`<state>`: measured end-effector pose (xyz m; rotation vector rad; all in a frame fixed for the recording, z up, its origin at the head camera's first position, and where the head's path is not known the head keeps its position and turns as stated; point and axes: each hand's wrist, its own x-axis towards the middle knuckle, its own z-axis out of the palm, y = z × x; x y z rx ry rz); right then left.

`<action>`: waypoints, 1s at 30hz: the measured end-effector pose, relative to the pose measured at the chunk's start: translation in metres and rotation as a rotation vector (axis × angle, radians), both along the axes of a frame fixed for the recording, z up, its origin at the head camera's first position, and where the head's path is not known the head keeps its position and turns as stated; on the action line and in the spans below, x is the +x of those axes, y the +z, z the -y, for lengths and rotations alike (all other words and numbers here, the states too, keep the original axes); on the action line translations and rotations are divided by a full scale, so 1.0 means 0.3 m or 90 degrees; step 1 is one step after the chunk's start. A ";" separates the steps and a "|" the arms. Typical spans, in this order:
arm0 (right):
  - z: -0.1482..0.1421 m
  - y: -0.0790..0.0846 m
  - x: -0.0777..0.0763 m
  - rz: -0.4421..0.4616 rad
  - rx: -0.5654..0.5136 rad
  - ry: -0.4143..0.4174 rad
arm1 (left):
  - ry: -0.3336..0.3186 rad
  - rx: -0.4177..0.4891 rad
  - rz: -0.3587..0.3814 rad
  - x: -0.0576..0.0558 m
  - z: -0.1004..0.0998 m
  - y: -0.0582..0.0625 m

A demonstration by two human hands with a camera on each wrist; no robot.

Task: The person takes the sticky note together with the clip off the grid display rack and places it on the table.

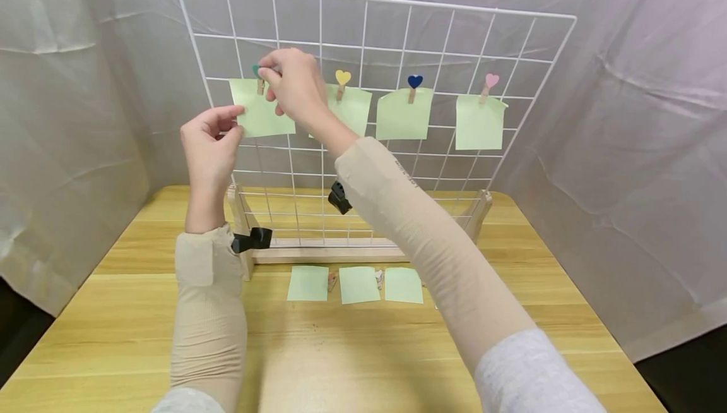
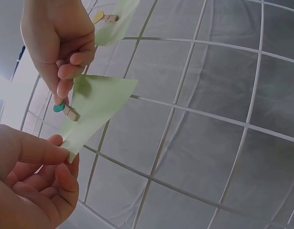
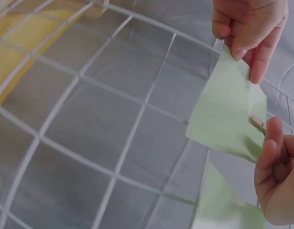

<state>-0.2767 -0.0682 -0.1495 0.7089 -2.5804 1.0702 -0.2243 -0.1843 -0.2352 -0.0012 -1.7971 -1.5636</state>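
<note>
At the upper left of a white wire grid [image 1: 375, 0], my left hand [image 1: 210, 141] pinches the left edge of a pale green sticky note [image 1: 262, 117] between thumb and fingers. My right hand [image 1: 295, 81] pinches the top of a small wooden clothespin [image 1: 260, 87] with a teal heart [image 2: 58, 107]. The clothespin's tip lies over the note's upper edge. In the right wrist view the right hand's fingers hide the heart. The left wrist view shows the note slanting between both hands, in front of the wires.
To the right, more notes hang from clothespins with a yellow heart [image 1: 342, 77], a dark blue heart [image 1: 415, 81] and a pink heart [image 1: 491, 80]. Below, green notes [image 1: 360, 285] and clothespins [image 1: 332, 281] lie on the wooden table [image 1: 352, 362], before the grid's wooden base [image 1: 329, 255].
</note>
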 end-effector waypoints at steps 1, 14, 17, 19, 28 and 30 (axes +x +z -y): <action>0.000 -0.003 0.001 -0.003 -0.017 0.002 | 0.002 -0.002 -0.001 0.001 0.000 0.000; -0.006 -0.012 0.011 -0.073 -0.117 0.001 | 0.010 -0.009 -0.003 0.019 0.001 0.014; -0.013 -0.010 0.010 -0.081 -0.129 0.003 | 0.009 0.000 -0.002 0.019 0.000 0.015; -0.017 -0.011 0.008 -0.081 -0.132 0.006 | 0.008 0.003 -0.005 0.019 -0.002 0.017; -0.027 -0.029 0.005 -0.098 -0.156 0.035 | 0.006 0.021 -0.013 0.026 -0.008 0.014; -0.030 -0.033 0.005 -0.101 -0.166 0.044 | 0.007 0.021 -0.014 0.027 -0.009 0.010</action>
